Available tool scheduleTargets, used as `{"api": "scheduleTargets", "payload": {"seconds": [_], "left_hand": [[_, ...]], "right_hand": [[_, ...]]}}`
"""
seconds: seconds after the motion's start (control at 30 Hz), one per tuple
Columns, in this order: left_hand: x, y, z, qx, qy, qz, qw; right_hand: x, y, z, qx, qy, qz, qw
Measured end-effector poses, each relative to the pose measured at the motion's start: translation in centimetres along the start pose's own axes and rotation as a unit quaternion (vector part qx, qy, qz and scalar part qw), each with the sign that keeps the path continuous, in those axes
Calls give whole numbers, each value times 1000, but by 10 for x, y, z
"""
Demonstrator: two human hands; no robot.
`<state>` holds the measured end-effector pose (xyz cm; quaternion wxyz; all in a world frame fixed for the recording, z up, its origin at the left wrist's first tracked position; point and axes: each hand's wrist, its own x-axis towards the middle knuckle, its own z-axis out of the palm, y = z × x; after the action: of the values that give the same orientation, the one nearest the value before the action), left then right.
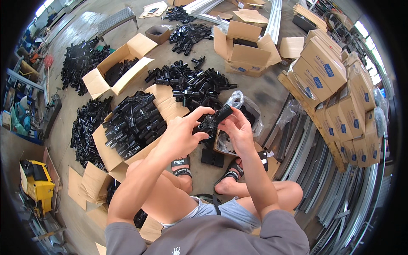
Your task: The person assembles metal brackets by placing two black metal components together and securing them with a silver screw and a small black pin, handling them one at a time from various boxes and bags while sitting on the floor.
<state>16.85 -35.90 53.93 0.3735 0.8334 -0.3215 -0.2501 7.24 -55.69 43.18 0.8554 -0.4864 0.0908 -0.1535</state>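
Between my two hands is a black tubular fitting with branching ends [209, 123], held above the floor in front of my knees. My left hand [183, 131] grips it from the left, thumb below and fingers above. The fingers of my right hand [239, 129] pinch its upper right end. Just beneath the right hand stands a small carton lined with clear plastic [256, 121], partly hidden by that hand. Left of my left hand, similar black fittings [134, 121] fill an open carton [102, 142]. Another heap of black fittings [193, 83] lies on the floor beyond my hands.
More piles of black parts [83, 63] and open cartons [242, 53] spread across the floor. Stacked closed boxes [318, 70] rise on the right beside long metal profiles [327, 199]. A yellow machine [40, 182] stands at the left. A dark flat block [211, 158] lies between my feet.
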Motion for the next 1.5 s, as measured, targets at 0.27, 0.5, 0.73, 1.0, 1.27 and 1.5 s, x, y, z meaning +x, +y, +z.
{"api": "scheduleTargets", "payload": {"seconds": [0.27,0.5,0.73,1.0,1.27,1.5], "left_hand": [[4,-8,6,-136,-6,18,991],[2,-1,8,-154,3,12,988],[0,-2,9,-74,27,38,996],[-3,11,0,-47,14,24,998],[-2,-14,8,-146,39,67,986],[3,2,12,-44,43,101,993]], "right_hand": [[1,-12,11,-24,53,-9,998],[-3,-13,12,20,58,-19,998],[-4,-5,2,38,46,-10,998],[-2,-5,3,45,40,0,998],[1,-2,8,72,14,-8,997],[-3,-7,9,67,43,-40,996]]}}
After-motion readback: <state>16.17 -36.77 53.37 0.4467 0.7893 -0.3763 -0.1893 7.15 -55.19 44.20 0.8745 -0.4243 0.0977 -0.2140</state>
